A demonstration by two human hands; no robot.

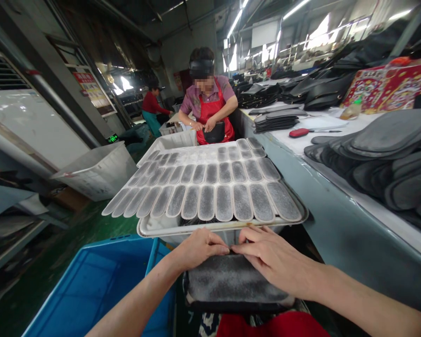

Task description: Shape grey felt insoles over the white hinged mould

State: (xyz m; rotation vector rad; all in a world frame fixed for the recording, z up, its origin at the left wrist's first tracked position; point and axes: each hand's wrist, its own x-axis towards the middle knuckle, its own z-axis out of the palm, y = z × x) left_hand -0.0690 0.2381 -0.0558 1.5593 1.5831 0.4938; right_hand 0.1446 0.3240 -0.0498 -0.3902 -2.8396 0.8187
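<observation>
A black bag piece with a greyish, whitish-smeared flat face lies close to me, its long side running left to right. My left hand pinches its far edge with thumb and fingers. Just to the right, my right hand also has its fingertips closed on that edge, with the palm side over the panel. The two thumbs nearly meet there, and the fingers hide what is between them. Beyond my hands, rows of grey oval panels with pale rims lie on a board over a white tub.
A blue crate stands at left, with a white bin behind it. To the right runs a worktable bearing stacked black pieces and a red-handled tool. A co-worker in a red apron handles a black piece opposite.
</observation>
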